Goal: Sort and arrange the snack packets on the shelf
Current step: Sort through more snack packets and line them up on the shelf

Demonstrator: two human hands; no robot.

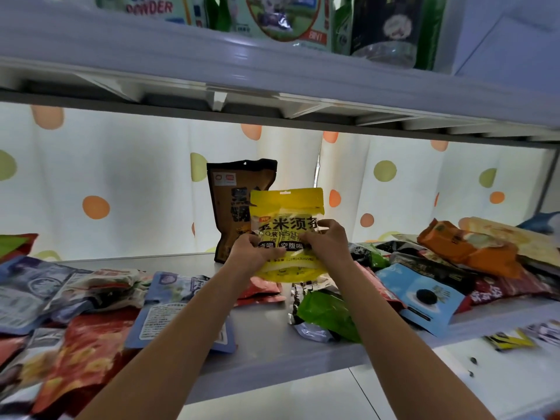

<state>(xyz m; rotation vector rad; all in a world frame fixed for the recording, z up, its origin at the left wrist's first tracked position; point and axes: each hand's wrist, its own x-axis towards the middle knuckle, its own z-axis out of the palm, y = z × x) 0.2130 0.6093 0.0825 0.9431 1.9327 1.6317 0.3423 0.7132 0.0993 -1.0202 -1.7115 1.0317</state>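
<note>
Yellow packet [286, 234] is gripped by both hands [253, 253] [327, 241]; it should be stood upright just before the brown packet [235, 207].

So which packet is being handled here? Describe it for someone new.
Look at the middle of the grey shelf, before the dotted curtain. Both hands, left hand and right hand, hold a yellow pouch upright before a standing brown pouch; the others lie flat.

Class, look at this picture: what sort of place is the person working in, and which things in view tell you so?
Probably a small shop or a pantry: a white shelf strewn with snack packets, soap powder packs on the shelf above, and a dotted curtain behind.
</note>
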